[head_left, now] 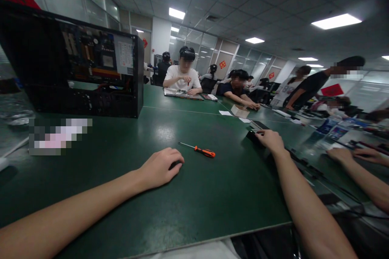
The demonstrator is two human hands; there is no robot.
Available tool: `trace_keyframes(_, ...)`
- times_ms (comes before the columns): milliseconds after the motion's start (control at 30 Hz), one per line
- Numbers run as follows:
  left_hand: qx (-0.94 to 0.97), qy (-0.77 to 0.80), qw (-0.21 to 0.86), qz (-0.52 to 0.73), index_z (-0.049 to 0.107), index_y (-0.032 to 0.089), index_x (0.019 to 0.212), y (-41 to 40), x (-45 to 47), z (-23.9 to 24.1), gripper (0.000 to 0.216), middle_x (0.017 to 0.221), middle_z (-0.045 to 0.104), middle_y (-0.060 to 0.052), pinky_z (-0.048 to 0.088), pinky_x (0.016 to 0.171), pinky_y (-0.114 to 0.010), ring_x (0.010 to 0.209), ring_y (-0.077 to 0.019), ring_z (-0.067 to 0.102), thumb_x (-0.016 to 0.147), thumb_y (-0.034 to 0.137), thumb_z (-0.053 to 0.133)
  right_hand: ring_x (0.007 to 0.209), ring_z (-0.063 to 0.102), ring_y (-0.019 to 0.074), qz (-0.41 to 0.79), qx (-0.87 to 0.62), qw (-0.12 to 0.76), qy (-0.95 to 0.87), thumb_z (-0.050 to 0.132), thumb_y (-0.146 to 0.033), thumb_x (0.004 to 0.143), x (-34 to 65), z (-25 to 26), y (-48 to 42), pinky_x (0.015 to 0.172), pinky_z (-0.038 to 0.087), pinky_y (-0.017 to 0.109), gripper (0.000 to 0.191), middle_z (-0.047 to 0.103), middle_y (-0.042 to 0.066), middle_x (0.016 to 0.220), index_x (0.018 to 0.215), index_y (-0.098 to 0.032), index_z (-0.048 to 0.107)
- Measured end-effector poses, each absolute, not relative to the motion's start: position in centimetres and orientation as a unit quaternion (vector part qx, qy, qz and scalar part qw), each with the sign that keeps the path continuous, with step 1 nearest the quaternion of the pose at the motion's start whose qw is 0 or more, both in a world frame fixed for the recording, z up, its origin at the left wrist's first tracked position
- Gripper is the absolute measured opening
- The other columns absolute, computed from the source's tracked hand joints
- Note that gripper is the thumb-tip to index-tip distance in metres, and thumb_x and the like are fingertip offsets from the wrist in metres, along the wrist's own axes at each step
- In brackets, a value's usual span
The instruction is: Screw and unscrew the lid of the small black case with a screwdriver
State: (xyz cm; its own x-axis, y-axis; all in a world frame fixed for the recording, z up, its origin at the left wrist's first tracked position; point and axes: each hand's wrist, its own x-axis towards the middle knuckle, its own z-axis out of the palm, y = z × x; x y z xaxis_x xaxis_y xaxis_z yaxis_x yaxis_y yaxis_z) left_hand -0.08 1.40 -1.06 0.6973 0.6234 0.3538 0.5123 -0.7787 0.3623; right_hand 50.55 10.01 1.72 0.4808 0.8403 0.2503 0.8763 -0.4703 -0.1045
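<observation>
My left hand [161, 166] rests on the green table [194, 198], fingers curled over a small dark thing I cannot make out. Just beyond it lies an orange-handled screwdriver [199, 150], untouched. My right hand [270, 139] reaches out to the table's right edge and lies on a dark flat object [253, 134], fingers bent over it. An open black computer case [82, 73] with its motherboard showing stands at the far left, out of reach of both hands.
Another person's hands [358, 156] lie on the neighbouring table at right, among cables and boxes. Several people sit or stand at tables further back. A small cardboard box [240, 111] and papers lie mid-table. A blurred patch covers something at left.
</observation>
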Motion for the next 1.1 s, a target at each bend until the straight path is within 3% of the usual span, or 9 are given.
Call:
trace_keyframes(167,0.911,0.303,0.129,0.248,0.069,0.019,0.104,1.2,0.0,-0.8,0.017,0.109,0.071,-0.007,0.052,0.092,-0.036,0.101,-0.0232,0.066,0.097,0.019,0.054,0.107,0.070,0.0350,-0.088,-0.848,0.097,-0.514,0.055,-0.039,0.093,50.8,1.1,10.7,0.086,0.054,0.041,0.040,0.074,0.020,0.113,0.122,-0.022,0.076)
trace_keyframes(233,0.913,0.283,0.146,0.257,0.066,0.020,0.115,0.9,0.0,-0.6,0.023,0.109,0.071,-0.006,0.053,0.089,-0.033,0.097,-0.0208,0.067,0.097,0.019,0.054,0.108,0.070,0.0354,-0.089,-0.846,0.097,-0.516,0.054,-0.040,0.094,51.0,0.9,10.8,0.087,0.054,0.041,0.041,0.074,0.020,0.114,0.123,-0.021,0.075)
trace_keyframes(333,0.933,0.204,0.145,0.258,0.041,0.022,0.147,0.1,0.0,-0.3,0.053,0.112,0.071,-0.006,0.055,0.083,-0.030,0.090,-0.0180,0.069,0.096,0.017,0.053,0.107,0.070,0.0343,-0.091,-0.847,0.099,-0.515,0.052,-0.039,0.095,51.2,0.5,11.0,0.089,0.054,0.042,0.040,0.074,0.019,0.113,0.123,-0.020,0.075)
trace_keyframes(400,0.953,0.120,0.084,0.266,0.030,0.024,0.153,-0.7,0.1,-0.2,0.064,0.122,0.068,-0.010,0.055,0.082,-0.032,0.093,-0.0200,0.069,0.094,0.016,0.053,0.105,0.071,0.0315,-0.089,-0.847,0.098,-0.514,0.054,-0.035,0.096,51.4,0.3,11.3,0.092,0.054,0.041,0.038,0.074,0.018,0.112,0.122,-0.018,0.075)
trace_keyframes(533,0.969,0.024,-0.033,0.245,0.043,0.028,0.144,-2.0,0.5,0.2,0.057,0.135,0.061,-0.014,0.055,0.080,-0.037,0.098,-0.0252,0.068,0.089,0.018,0.056,0.107,0.068,0.0228,-0.077,-0.847,0.089,-0.518,0.058,-0.036,0.098,51.8,0.0,11.9,0.098,0.053,0.044,0.035,0.072,0.013,0.117,0.122,-0.014,0.069)
trace_keyframes(600,0.978,0.047,0.000,0.203,0.051,0.022,0.139,-1.9,0.7,0.4,0.047,0.124,0.067,-0.014,0.055,0.081,-0.036,0.096,-0.0247,0.068,0.093,0.019,0.055,0.111,0.066,0.0215,-0.069,-0.847,0.082,-0.521,0.058,-0.039,0.099,52.0,-0.1,12.1,0.100,0.053,0.046,0.035,0.069,0.011,0.121,0.123,-0.014,0.066)
trace_keyframes(700,0.975,0.097,0.084,0.183,0.069,0.020,0.111,-0.7,0.5,0.4,0.020,0.108,0.072,-0.008,0.053,0.088,-0.032,0.098,-0.0218,0.067,0.097,0.019,0.054,0.112,0.065,0.0223,-0.060,-0.849,0.073,-0.519,0.058,-0.040,0.099,52.2,-0.2,12.4,0.100,0.052,0.047,0.036,0.067,0.010,0.124,0.124,-0.015,0.064)
trace_keyframes(867,0.961,0.166,0.107,0.191,0.072,0.021,0.107,1.1,-0.4,0.1,0.021,0.110,0.072,-0.007,0.052,0.090,-0.031,0.100,-0.0210,0.068,0.098,0.016,0.053,0.108,0.067,0.0235,-0.059,-0.843,0.068,-0.531,0.052,-0.039,0.100,52.1,-0.1,12.4,0.096,0.051,0.043,0.039,0.069,0.014,0.121,0.128,-0.014,0.063)
trace_keyframes(1100,0.968,0.163,0.072,0.177,0.068,0.019,0.113,0.9,-0.4,0.0,0.023,0.111,0.071,-0.009,0.052,0.091,-0.033,0.101,-0.0230,0.067,0.097,0.016,0.052,0.109,0.069,0.0280,-0.068,-0.824,0.085,-0.556,0.059,-0.030,0.091,51.9,1.2,10.7,0.091,0.048,0.032,0.041,0.072,0.018,0.119,0.127,-0.012,0.068)
